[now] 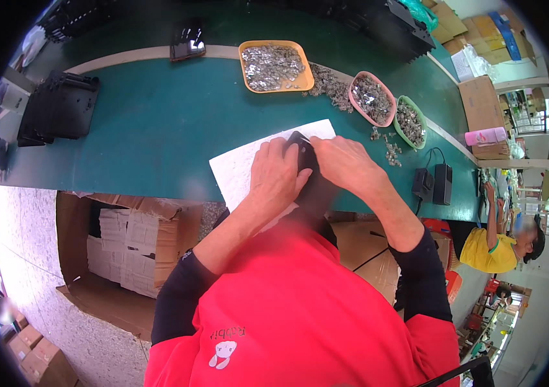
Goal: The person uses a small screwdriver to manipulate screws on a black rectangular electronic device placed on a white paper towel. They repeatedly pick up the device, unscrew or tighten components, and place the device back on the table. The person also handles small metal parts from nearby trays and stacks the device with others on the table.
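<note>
A black plastic part (317,184) lies over a white padded sheet (226,164) at the near edge of the green table. My left hand (276,169) grips its left side, thumb stretched across it. Close by on the right, my right hand (345,162) is closed, its fingertips pinched at the part's top end. A small pale tip (306,138) shows beside those fingertips; what it belongs to is hidden.
A yellow tray (244,63), a pink tray (353,97) and a green tray (423,116) hold small metal pieces; more lie loose (331,87) between them. Black casings (61,106) stand left, power adapters (442,184) right. A co-worker in yellow (487,250) is at right.
</note>
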The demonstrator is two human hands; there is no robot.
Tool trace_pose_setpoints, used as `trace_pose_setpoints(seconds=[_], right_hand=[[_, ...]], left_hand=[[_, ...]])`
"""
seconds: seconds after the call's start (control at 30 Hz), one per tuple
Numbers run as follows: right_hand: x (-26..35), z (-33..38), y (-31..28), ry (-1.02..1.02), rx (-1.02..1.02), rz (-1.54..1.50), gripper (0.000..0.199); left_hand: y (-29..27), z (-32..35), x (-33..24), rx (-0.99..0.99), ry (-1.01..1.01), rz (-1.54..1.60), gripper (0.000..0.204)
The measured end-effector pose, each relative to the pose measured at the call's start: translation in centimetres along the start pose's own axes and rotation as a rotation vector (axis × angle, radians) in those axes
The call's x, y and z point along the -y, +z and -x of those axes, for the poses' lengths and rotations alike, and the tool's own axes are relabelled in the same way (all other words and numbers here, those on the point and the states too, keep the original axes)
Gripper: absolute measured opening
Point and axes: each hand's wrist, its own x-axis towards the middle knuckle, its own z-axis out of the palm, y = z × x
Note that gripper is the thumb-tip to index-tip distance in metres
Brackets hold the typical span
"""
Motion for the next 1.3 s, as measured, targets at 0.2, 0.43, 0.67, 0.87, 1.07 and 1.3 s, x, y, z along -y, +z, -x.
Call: trace_pose_setpoints(seconds=[0.2,0.43,0.67,0.87,1.07,1.3], right_hand=[[-4.3,1.2,4.9,-0.049,-0.290,-0.491,0.028],[-4.2,2.2,7.6,-0.011,-0.468,-0.695,0.028],[-5.5,3.0,7.8,0.004,-0.238,-1.015,0.024],[-8.3,1.0,6.9,0.150,-0.470,-1.145,0.017],[-10.8,-5.0,6.9,0.078,-0.857,-0.605,0.015],[-10.2,-8.8,5.8,0.192,-0.763,-0.156,0.018]], left_hand=[[-0.4,0.0,-0.1,0.055,-0.051,0.014,0.048],[-0.8,-2.0,0.5,0.116,0.087,-0.016,0.043],[-0.2,-6.6,1.4,0.376,0.221,-0.101,0.014],[0.5,-5.9,1.0,0.239,0.198,-0.037,0.011],[0.5,-6.0,1.0,0.223,0.192,-0.044,0.014],[2.0,-5.1,2.2,0.030,0.271,-0.004,0.011]])
